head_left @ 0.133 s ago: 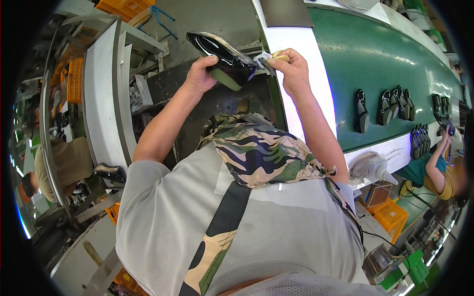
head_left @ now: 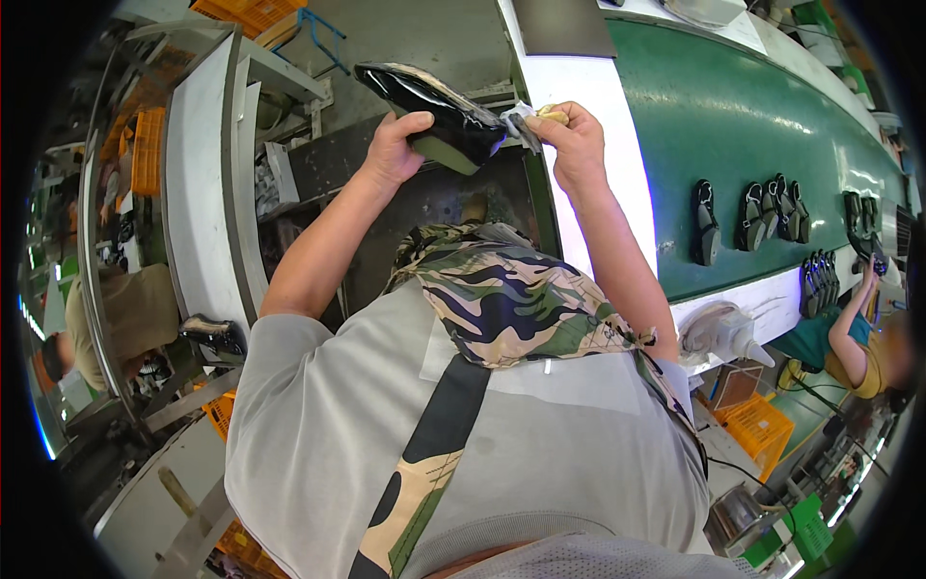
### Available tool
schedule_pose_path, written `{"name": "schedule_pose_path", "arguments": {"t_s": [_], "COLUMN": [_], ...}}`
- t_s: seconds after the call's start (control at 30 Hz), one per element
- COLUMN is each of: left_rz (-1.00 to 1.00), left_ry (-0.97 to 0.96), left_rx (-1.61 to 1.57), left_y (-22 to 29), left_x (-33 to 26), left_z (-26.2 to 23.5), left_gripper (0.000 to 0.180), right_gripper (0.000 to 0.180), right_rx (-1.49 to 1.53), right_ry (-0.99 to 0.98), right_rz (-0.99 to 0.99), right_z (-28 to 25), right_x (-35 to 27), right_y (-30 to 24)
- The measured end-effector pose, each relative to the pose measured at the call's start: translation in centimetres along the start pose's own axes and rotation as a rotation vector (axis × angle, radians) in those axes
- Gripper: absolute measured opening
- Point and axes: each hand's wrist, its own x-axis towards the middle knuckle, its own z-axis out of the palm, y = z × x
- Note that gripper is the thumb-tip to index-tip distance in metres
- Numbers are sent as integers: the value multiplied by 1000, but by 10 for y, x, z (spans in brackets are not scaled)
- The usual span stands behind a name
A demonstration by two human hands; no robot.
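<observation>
A glossy black shoe is held up in front of me, tilted, with an olive-green block showing at its lower side. My left hand is closed around its near-left side, thumb on top. At the shoe's right end, a crumpled whitish-grey cloth touches or nearly touches the black surface. My right hand pinches this cloth, and a yellowish piece shows between its fingers. The underside of the shoe is hidden from view.
To my right runs a green conveyor belt with a white edge, carrying several black shoes. A clear plastic-covered container sits beside it. A co-worker's arm reaches in at far right. White shelving stands to my left.
The shoe and my left hand have shifted slightly, the shoe's far end moving a little to the left. Both hands keep their hold.
</observation>
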Motion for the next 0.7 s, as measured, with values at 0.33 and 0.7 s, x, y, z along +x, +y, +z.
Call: {"name": "schedule_pose_path", "arguments": {"t_s": [0.33,0.7], "left_rz": [371,534], "left_ry": [163,450], "left_rx": [506,531], "left_y": [7,97], "left_x": [-28,-95], "left_z": [16,2], "left_gripper": [37,45], "right_gripper": [17,18], "right_rx": [-78,40], "right_ry": [114,59], "right_rz": [141,185], "right_z": [20,34], "right_x": [3,1], "right_y": [13,11]}}
